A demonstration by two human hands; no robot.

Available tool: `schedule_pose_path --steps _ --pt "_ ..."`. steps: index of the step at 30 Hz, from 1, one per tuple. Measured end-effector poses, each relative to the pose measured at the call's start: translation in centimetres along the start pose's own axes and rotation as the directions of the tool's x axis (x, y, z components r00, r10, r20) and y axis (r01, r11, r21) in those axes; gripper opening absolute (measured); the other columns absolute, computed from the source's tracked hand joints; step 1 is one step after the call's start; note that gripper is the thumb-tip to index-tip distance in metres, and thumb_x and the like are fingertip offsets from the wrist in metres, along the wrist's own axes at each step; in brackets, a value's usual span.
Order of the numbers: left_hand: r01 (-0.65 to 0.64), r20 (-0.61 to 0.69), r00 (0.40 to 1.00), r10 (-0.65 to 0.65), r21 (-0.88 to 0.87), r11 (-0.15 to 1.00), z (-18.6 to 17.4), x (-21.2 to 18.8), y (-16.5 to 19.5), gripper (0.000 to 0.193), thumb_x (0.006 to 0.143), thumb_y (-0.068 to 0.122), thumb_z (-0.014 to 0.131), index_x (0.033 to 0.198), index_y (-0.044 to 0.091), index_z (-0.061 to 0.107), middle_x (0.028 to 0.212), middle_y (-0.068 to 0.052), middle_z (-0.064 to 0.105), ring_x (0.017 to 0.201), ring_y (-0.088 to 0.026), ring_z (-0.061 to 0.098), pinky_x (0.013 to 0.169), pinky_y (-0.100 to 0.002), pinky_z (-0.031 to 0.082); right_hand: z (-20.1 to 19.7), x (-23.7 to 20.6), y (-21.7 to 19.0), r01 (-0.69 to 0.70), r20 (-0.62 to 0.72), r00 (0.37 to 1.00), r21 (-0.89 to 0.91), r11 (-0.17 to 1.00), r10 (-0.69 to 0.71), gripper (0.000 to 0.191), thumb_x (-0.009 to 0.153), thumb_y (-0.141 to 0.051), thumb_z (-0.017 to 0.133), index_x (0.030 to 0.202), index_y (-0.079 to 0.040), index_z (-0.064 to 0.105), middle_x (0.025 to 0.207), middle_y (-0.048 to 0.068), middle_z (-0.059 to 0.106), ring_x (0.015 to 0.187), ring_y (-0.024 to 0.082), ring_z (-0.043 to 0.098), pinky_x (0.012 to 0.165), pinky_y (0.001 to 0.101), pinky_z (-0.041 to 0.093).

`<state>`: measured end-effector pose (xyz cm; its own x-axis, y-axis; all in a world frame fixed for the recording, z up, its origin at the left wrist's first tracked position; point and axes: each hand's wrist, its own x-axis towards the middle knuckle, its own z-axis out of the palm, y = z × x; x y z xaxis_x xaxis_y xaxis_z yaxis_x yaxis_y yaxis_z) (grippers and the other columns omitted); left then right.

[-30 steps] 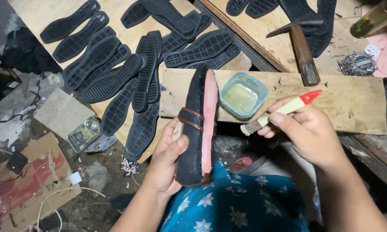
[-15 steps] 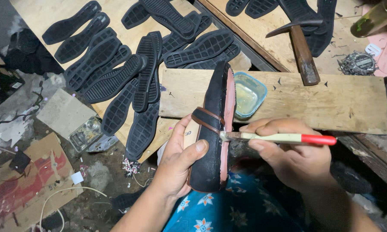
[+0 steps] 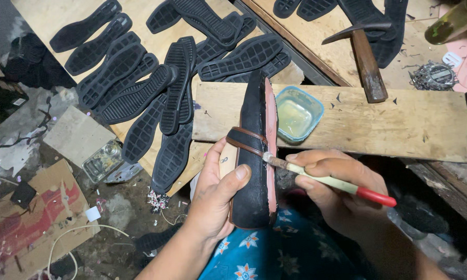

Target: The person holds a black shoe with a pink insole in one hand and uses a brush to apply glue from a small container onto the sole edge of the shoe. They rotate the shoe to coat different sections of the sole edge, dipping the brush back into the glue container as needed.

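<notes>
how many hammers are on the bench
1: the hammer lies at the upper right, its handle end resting on the wooden board beyond the blue glue tub. Others may be out of frame.

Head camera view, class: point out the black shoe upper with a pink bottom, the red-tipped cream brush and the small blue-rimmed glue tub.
Black shoe upper point(image 3: 251, 155), head view, side wall.
Red-tipped cream brush point(image 3: 331, 181), head view, handle.
Blue-rimmed glue tub point(image 3: 316, 106), head view, right rim.

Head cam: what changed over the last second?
The right hand brought the brush from beside the glue tub down to the shoe; its bristles now touch the pink bottom edge. The left hand turned the shoe more edge-on and kept its grip. Nothing was released. Hammer, loose black soles and plank stayed as they were.
</notes>
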<state>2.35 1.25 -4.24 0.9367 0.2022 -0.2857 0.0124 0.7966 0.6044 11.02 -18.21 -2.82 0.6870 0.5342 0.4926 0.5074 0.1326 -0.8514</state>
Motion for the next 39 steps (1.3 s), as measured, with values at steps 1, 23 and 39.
schedule_pose_path --steps 1,23,39 --pt "-0.003 -0.011 1.0 0.003 0.001 1.0 0.0 0.0 0.0 0.082 0.087 0.013 0.075 0.154 0.004 0.028 0.125 -0.019 0.06 0.107 -0.024 0.067 0.089 -0.039 0.06 0.1 0.3 -0.1 0.024 0.002 1.0 -0.019 1.0 -0.024 0.028 0.097 0.004 0.068 0.118 -0.006 0.053 0.113 0.018 0.072 0.108 0.027 0.075 0.093 0.0362 0.064" --pt "-0.126 -0.014 0.992 0.127 0.064 0.99 -0.1 0.6 -0.3 0.093 0.083 0.011 0.077 0.157 0.006 0.021 0.13 -0.019 0.057 0.114 -0.025 0.063 0.097 -0.041 0.056 -0.5 0.3 -2.3 0.017 0.082 0.997 -0.17 0.985 -0.003 0.023 0.096 -0.008 0.071 0.113 -0.006 0.055 0.108 0.017 0.075 0.093 0.026 0.08 0.077 0.0342 0.065" --pt "-0.182 0.045 0.983 0.178 0.114 0.977 0.4 0.7 0.4 0.085 0.087 0.01 0.075 0.155 0.003 0.024 0.129 -0.02 0.057 0.112 -0.025 0.064 0.096 -0.041 0.058 -0.1 1.2 -2.3 0.078 0.124 0.991 -0.189 0.979 -0.055 0.021 0.098 -0.006 0.066 0.115 -0.007 0.054 0.108 0.019 0.073 0.099 0.028 0.079 0.084 0.0369 0.066"
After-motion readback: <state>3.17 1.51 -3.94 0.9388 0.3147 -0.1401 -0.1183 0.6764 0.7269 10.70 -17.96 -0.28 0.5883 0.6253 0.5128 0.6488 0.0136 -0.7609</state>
